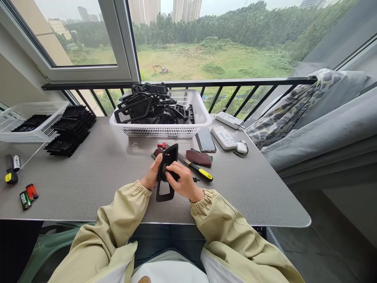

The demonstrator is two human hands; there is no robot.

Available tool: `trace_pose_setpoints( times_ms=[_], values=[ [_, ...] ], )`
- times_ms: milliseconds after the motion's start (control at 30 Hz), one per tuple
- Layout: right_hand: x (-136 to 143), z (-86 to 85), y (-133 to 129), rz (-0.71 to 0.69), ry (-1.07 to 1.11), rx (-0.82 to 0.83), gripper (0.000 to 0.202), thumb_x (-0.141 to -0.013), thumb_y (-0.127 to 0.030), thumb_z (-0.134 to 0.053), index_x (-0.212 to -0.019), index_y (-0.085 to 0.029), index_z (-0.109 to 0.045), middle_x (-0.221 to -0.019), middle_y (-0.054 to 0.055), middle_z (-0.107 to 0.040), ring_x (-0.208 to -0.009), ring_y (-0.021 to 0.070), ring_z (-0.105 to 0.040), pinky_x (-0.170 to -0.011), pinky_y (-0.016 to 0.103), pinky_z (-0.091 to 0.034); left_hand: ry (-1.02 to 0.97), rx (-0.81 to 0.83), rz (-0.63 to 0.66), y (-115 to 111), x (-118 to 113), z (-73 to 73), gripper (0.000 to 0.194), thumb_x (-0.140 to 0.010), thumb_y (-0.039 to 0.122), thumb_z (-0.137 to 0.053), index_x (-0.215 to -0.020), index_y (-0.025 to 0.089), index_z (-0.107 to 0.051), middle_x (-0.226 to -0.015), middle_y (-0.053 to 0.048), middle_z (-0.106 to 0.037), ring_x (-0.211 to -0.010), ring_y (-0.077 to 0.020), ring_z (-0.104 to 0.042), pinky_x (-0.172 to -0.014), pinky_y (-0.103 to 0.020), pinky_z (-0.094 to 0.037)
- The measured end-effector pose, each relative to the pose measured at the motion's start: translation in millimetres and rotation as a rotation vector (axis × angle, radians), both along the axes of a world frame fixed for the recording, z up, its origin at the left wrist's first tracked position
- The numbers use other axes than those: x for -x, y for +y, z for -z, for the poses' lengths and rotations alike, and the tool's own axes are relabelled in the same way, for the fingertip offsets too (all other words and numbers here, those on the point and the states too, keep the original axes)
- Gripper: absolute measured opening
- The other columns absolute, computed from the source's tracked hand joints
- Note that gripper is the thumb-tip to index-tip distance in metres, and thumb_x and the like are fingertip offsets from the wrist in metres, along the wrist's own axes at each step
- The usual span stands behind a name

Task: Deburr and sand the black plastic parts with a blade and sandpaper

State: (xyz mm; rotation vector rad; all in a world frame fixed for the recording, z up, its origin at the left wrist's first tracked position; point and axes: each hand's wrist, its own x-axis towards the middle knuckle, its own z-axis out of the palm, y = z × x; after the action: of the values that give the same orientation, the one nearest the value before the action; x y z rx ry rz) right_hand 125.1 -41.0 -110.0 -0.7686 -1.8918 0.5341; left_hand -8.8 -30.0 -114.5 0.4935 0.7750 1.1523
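My left hand grips the left side of a black plastic frame, which is held tilted above the front middle of the table. My right hand is closed at the frame's middle, fingers pinched against it. A small dark piece shows at those fingertips, too hidden to name. Just behind the hands lies a file with a yellow and black handle, its blade partly covered by the frame. Dark red sandpaper rests beside the file, and a small red object sits behind the frame.
A white basket heaped with black plastic parts stands at the back. Left are another basket, stacked black parts, batteries and a yellow-black tool. A phone and white boxes lie right.
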Motion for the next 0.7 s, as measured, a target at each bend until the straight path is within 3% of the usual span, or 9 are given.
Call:
trace_pose_setpoints(
  times_ms=[133, 267, 400, 500, 700],
  values=[
    [3, -0.8, -2, -0.055, -0.015, -0.036, 0.01, -0.087, -0.019, -0.056, -0.084, -0.021, -0.065, -0.071, 0.002, -0.063, -0.062, 0.0154, -0.059, -0.059, 0.028, -0.05, -0.063, 0.052, 0.033, 2, 3, -1.7, 0.058, -0.075, 0.066, -0.064, -0.091, 0.011, -0.07, -0.077, -0.007, -0.071, -0.069, -0.0177, -0.067, -0.068, -0.029, -0.053],
    [-9, -0.7, 14, 0.163, 0.041, 0.005, 0.015, -0.092, -0.018, -0.051, -0.094, -0.02, -0.066, -0.084, 0.007, -0.063, -0.077, 0.0194, -0.062, -0.07, 0.034, -0.053, -0.003, 0.012, 0.039, 1, -3, 2.9, 0.051, -0.068, 0.056, -0.076, -0.095, 0.013, -0.072, -0.083, -0.005, -0.073, -0.07, -0.0152, -0.067, -0.066, -0.024, -0.052],
    [-22, 0.6, 26, 0.278, 0.046, 0.037, 0.019, -0.092, -0.016, -0.05, -0.097, -0.021, -0.067, -0.089, 0.008, -0.061, -0.085, 0.0228, -0.061, -0.08, 0.039, -0.052, 0.038, -0.054, 0.045, -1, -5, 5.1, 0.048, -0.076, 0.052, -0.072, -0.105, 0.014, -0.071, -0.093, -0.006, -0.074, -0.078, -0.0173, -0.068, -0.068, -0.025, -0.052],
    [-22, 1.2, 25, 0.19, -0.002, 0.062, 0.02, -0.091, -0.015, -0.05, -0.096, -0.02, -0.068, -0.087, 0.007, -0.062, -0.083, 0.0212, -0.062, -0.077, 0.036, -0.053, 0.047, -0.059, -0.02, 1, -1, 3.0, 0.047, -0.076, 0.053, -0.071, -0.101, 0.014, -0.07, -0.085, -0.006, -0.074, -0.072, -0.0165, -0.068, -0.064, -0.025, -0.052],
    [-19, -4.1, 17, -0.146, -0.144, 0.132, 0.015, -0.086, -0.014, -0.057, -0.086, -0.019, -0.071, -0.079, 0.003, -0.063, -0.069, 0.0149, -0.063, -0.064, 0.027, -0.052, -0.075, 0.033, -0.118, 8, 6, -2.3, 0.058, -0.079, 0.067, -0.057, -0.093, 0.012, -0.068, -0.079, -0.007, -0.073, -0.069, -0.018, -0.069, -0.07, -0.029, -0.056]
  ],
)
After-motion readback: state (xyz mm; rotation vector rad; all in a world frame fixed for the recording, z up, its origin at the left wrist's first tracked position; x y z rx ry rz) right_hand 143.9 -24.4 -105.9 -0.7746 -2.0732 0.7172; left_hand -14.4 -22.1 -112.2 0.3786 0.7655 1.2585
